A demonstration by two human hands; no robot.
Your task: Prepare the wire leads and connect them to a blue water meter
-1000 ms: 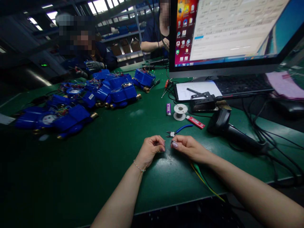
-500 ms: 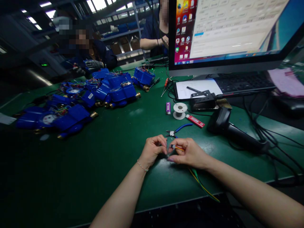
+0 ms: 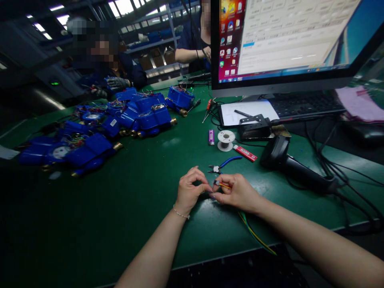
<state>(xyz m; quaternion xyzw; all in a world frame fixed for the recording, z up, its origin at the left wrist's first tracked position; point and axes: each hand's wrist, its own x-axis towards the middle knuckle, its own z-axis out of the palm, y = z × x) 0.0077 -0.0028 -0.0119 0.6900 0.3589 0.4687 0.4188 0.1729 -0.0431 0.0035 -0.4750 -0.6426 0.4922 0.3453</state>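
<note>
Right grip (image 3: 238, 193): holding wired connector (image 3: 216, 183) | left grip (image 3: 189, 192): can't tell | pliers (image 3: 215, 169), spool (image 3: 226, 138) beyond | scanner (image 3: 275, 154) rightward

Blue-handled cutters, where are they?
In the head view, the cutters lie right of centre on the green table, between the white spool and the right hand.

Your smooth green desk (image 3: 141, 192) carries a cluster of bulky blue housings with brass-coloured fittings (image 3: 147, 116) toward its far left corner. Closer to your near edge lie blue-handled metal cutters (image 3: 226, 162); beyond them a white flanged spool (image 3: 226, 136) stands upright between a slim purple oblong (image 3: 211, 137) and a slim red one (image 3: 245, 153). A black pistol-shaped scanner (image 3: 295, 168) lies toward the near right corner.
</note>
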